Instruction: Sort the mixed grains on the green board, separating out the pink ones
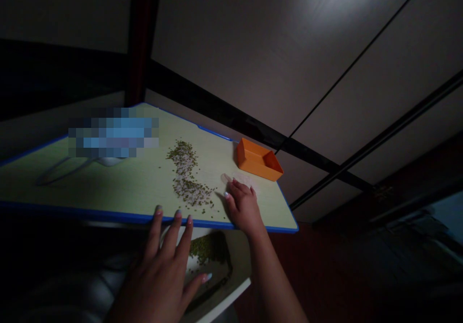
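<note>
My left hand (164, 265) has its fingers spread, fingertips at the blue front edge of the pale yellow tabletop (137, 183). My right hand (243, 207) rests low on the tabletop's right part with its fingers curled together. A pale translucent oval piece (225, 178) shows just beyond its fingertips; whether the fingers grip it is unclear. Beside that hand lies a patch of whitish grains (249, 180). To its left, a winding strip of small green beans mixed with pale grains (186, 173) is spread over the tabletop.
An orange rectangular box (260, 163) stands at the tabletop's back right corner. Below the front edge is a white open drawer or bin (238, 260) with green beans inside. A blurred-out blue object (123, 132) sits at the left, near a looped cord or strap (54, 175). Pale cabinet panels (231, 62) rise behind.
</note>
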`<state>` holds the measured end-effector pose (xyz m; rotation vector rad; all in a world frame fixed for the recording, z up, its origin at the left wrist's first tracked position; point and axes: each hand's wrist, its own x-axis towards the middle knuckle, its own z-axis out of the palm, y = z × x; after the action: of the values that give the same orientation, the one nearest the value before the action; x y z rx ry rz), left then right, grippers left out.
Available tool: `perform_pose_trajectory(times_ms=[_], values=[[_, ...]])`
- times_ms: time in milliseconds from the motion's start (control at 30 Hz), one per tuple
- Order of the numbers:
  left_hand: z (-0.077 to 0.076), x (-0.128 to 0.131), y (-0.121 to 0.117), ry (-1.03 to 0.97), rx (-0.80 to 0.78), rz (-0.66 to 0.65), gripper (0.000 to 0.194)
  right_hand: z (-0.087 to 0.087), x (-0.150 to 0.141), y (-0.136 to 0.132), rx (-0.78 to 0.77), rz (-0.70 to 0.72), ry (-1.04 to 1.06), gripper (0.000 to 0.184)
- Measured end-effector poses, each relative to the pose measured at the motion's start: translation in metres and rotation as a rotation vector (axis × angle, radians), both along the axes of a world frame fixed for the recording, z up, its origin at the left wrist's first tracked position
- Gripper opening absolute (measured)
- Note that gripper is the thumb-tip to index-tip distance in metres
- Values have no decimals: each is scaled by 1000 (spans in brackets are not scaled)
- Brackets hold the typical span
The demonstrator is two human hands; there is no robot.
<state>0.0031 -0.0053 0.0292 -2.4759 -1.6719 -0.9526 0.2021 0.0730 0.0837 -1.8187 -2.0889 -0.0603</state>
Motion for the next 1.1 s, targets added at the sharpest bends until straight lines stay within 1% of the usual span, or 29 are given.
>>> perform_pose_trajectory(times_ms=[100,233,333,400,567,700,833,1000,1100], values=[[-1,0,0,-3,4,-8,77,-2,0,1,-1,-57,11,44],[-2,0,0,-3,14,0,79,-4,2,2,32,-74,28,52],[-2,0,0,2,42,-7,77,-7,5,2,97,-75,69,53],[-3,0,0,4,64,-10,76,-11,8,3,166,-75,137,51],[-7,1,1,21,142,-3,79,-21,20,6,347,-53,408,50],[-9,1,1,24,163,5,79,-19,26,4,426,-19,662,47],[-12,1,2,34,173,0,83,-17,31,2,458,16,931,41],[-18,0,4,43,181,3,88,-18,32,2,459,81,1350,40],[-21,-2,5,32,160,-7,90,-11,31,-2,463,44,1537,34]])
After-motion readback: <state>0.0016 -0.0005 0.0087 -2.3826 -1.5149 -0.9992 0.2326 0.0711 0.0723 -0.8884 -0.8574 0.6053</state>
